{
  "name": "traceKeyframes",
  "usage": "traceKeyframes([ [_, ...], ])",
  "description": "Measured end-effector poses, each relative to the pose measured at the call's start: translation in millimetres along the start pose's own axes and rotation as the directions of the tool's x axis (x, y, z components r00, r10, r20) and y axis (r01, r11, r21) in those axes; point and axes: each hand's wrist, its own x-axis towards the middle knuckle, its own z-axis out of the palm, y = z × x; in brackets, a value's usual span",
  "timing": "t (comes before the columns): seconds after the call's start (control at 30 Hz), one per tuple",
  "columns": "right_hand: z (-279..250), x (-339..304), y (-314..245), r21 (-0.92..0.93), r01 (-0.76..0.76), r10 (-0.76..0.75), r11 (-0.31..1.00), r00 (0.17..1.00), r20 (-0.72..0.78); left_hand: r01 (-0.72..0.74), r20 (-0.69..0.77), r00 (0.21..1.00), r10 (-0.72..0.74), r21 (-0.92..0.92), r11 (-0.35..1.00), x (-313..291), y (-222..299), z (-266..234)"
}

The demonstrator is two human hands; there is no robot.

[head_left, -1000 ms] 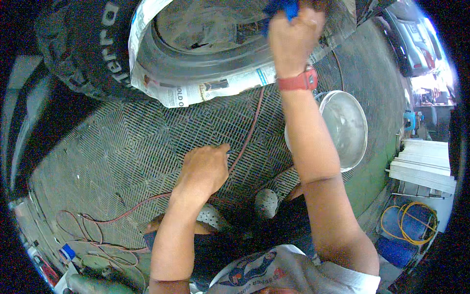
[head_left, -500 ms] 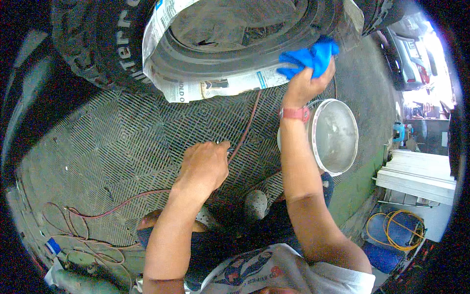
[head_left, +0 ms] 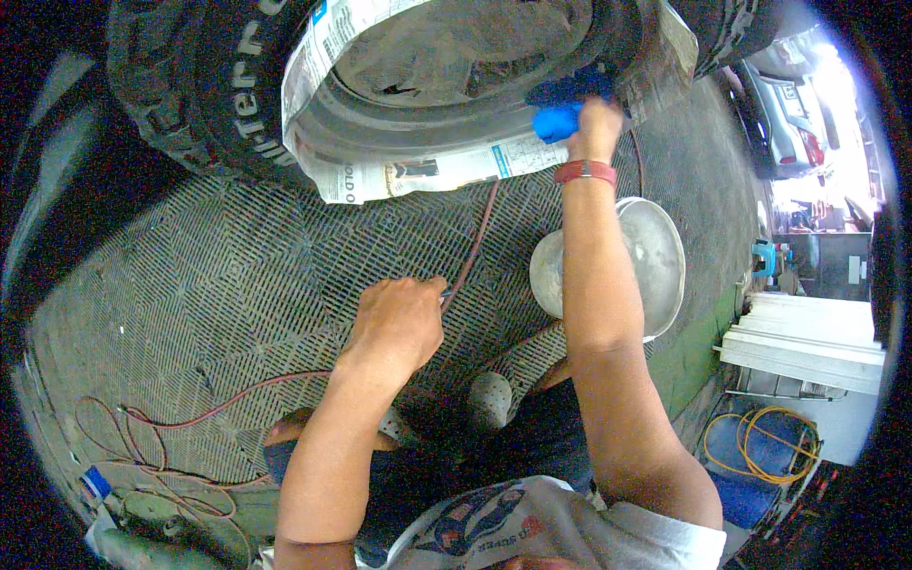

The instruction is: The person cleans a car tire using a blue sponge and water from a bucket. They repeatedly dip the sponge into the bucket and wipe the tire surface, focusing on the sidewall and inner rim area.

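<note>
At the wheel, my right hand is closed on a blue cloth and presses it to the lower right of the grey rim. Strips of newspaper line the rim's edge, between it and the black tire. Lower and to the left, my left hand is a fist above the floor mat. A small metallic bit pokes out by its thumb; the rest is hidden in the fingers. Below my right forearm stands a whitish bucket, partly covered by the arm.
A reddish hose runs over the grated floor mat, passes behind my left hand, and coils at the lower left. On the right are white panels, a blue drum with a yellow hose, and a parked car farther off.
My right hand has moved in toward the wheel with the cloth, which now lies bunched against the rim. My left hand has stayed nearly in place.
</note>
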Motion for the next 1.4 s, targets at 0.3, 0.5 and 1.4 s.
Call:
traceKeyframes([
  [0.3, 11.2, -9.0, -7.0, 0.359, -0.041, 0.038, 0.932, 0.999, 0.016, 0.055, 0.023, 0.998, -0.055, 0.015, 0.998, -1.9, -5.6, 3.9],
  [0.5, -24.2, 43.5, 40.1, 0.095, -0.171, 0.165, 0.981, 0.984, 0.069, 0.007, 0.049, 0.999, -0.008, 0.02, 1.0, 13.7, 1.6, 4.1],
  [1.4, 19.8, -84.5, -91.8, -0.268, 0.512, -0.503, 0.816, 0.857, 0.107, -0.015, 0.016, 1.0, 0.015, 0.032, 0.999, 2.4, -2.2, 4.2],
])
